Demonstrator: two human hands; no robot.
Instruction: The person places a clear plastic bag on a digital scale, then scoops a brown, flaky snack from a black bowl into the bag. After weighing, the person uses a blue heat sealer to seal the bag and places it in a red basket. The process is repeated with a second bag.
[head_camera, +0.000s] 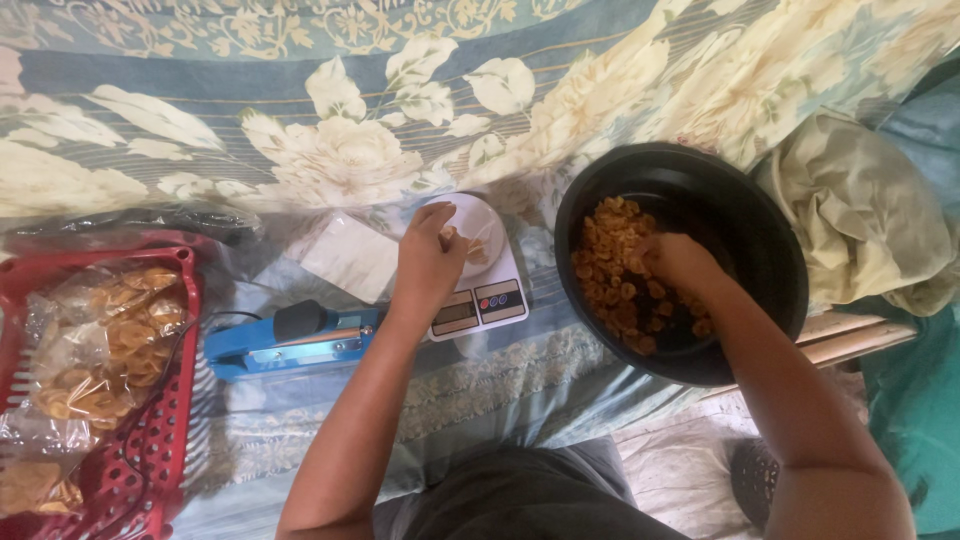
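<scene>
Two hands busy at once, and that's where I'd expect spills: the left hand (428, 250) is pinched shut on a small clear bag (472, 243) held over the white kitchen scale (478, 272), so a loose hold could let the bag tip or slide off the platform. Right of that grip, the right hand (676, 262) is buried in the golden chips (615, 275) inside the black bowl (760, 230), fingers curled but I can't tell whether they've closed on anything, and that bowl sits near the bed edge where a heavy scoop might rock it.

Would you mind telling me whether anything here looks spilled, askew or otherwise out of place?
Nothing stands out. The snack pieces stay inside the black bowl, the kitchen scale sits flat on the floral cloth, and the filled bags lie within the red basket.
</scene>
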